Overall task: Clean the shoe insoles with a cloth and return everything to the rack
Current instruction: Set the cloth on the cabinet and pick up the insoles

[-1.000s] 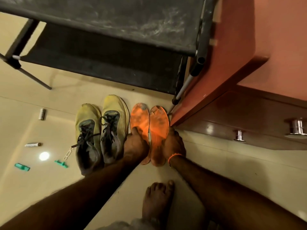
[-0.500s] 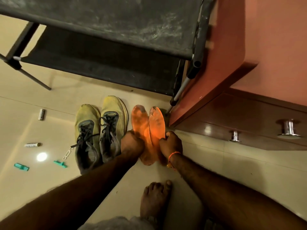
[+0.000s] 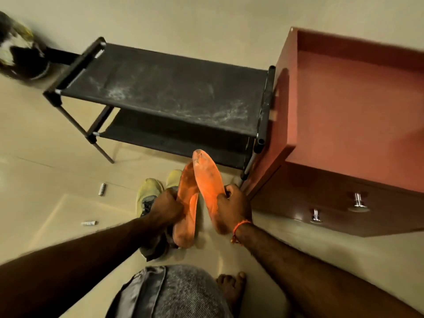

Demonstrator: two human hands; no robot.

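both insoles (image 3: 207,191) lifted off floor, left hand (image 3: 166,208) gripping one, right hand (image 3: 232,204) the other

Orange insoles (image 3: 207,187), yellow-green shoes (image 3: 149,191), black rack (image 3: 165,92) streaked whitish, perhaps dust; reddish-brown cabinet (image 3: 348,106).

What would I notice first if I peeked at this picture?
Two bright orange insoles in the middle, one gripped by the left hand, insole, the other by the right hand, insole. Behind them stands a dusty black rack, with a red cabinet on its right.
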